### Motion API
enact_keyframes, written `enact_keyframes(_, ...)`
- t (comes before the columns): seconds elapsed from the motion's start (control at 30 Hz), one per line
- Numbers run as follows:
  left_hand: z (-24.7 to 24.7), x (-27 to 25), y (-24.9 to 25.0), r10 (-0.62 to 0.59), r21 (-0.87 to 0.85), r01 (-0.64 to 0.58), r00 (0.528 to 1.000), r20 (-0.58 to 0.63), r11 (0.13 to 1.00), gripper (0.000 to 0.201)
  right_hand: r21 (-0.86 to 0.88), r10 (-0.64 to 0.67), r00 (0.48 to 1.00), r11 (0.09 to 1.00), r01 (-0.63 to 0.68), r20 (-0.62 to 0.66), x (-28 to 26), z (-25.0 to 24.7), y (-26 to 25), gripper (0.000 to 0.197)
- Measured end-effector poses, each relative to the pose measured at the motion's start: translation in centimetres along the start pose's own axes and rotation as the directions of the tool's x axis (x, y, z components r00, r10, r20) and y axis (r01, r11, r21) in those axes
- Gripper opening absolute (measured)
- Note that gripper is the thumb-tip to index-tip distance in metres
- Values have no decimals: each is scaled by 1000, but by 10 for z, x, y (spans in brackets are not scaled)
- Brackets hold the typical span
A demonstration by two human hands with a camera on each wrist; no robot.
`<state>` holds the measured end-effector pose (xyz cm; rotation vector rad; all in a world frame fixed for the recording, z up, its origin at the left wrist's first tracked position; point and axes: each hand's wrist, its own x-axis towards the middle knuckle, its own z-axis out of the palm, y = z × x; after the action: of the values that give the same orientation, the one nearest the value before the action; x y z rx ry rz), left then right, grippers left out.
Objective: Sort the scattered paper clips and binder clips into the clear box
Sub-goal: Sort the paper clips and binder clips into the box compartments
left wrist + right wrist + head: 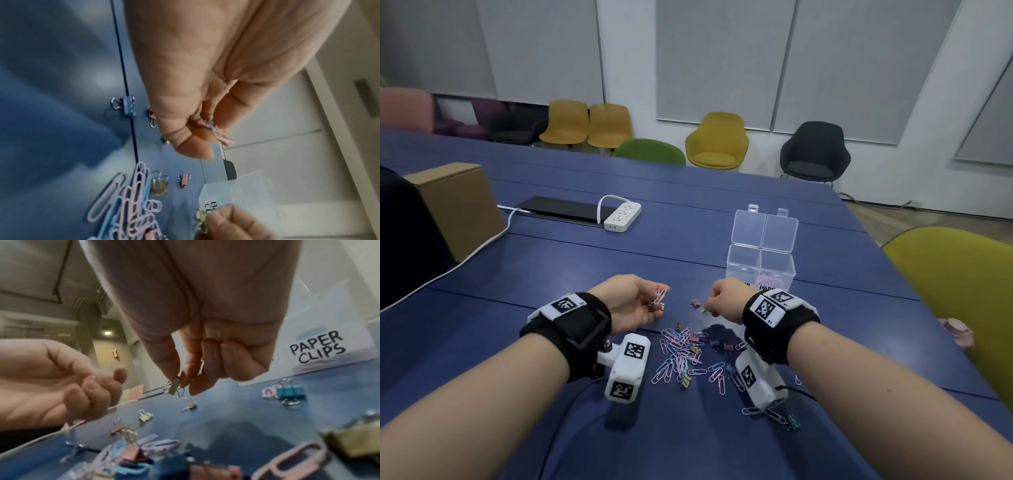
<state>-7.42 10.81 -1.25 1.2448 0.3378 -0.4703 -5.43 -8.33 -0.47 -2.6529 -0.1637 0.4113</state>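
Note:
My left hand (658, 302) hovers just above the blue table (551, 274) and pinches a few pink and blue paper clips (659, 296), seen close in the left wrist view (218, 132). My right hand (707, 307) is beside it and pinches a small gold binder clip (174, 387) between thumb and fingers (186, 378). A scattered pile of clips (685, 353) lies between my wrists. The clear box (760, 267) stands open just behind my right hand. Its right compartment, labelled PAPER CLIPS (317, 349), holds some pink clips.
A cardboard box (455, 205) stands at the far left, with a white power strip (623, 214) and its cable behind my hands. A yellow-green chair (959, 294) presses in at the table's right edge. More chairs line the far wall.

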Motion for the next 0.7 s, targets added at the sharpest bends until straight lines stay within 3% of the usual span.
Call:
enact_keyframes(0.1,-5,-2,4,-45,-113,47,999,18,992,15,-67,5,1000,998,-4,7,6,2,3,20)
enact_keyframes(0.27,-2,-1,5,-66,-63,71,995,69,996,20,-209,-122,993,971,117,-9,-2,2,1,16)
enact_keyframes(0.33,2,1,2,-73,26,72,996,46,997,21,-273,-184,979,941,201,86,-9,6,-3,18)
enact_keyframes(0.4,4,5,-2,-15,300,20,1000,-17,954,24,-317,-200,967,917,242,160,-14,11,-7,23)
enact_keyframes(0.43,6,5,-4,45,525,-22,998,-32,851,23,-327,-201,964,912,249,175,-15,13,-8,27)
enact_keyframes(0.5,10,3,-7,158,881,-70,987,-5,469,17,-346,-210,959,900,266,189,-13,18,-10,28)
enact_keyframes(0.53,14,1,-8,173,948,-82,985,29,308,13,-364,-214,957,890,273,196,-12,20,-11,22)
enact_keyframes(0.57,17,-1,-9,162,976,-85,985,52,200,10,-386,-219,955,878,282,199,-10,22,-13,15)
enact_keyframes(0.63,22,-1,-13,151,995,-69,987,59,68,15,-416,-224,956,864,285,190,-10,26,-15,11)
enact_keyframes(0.7,27,1,-17,176,999,-53,983,53,-4,16,-426,-219,959,861,277,180,-8,27,-15,10)
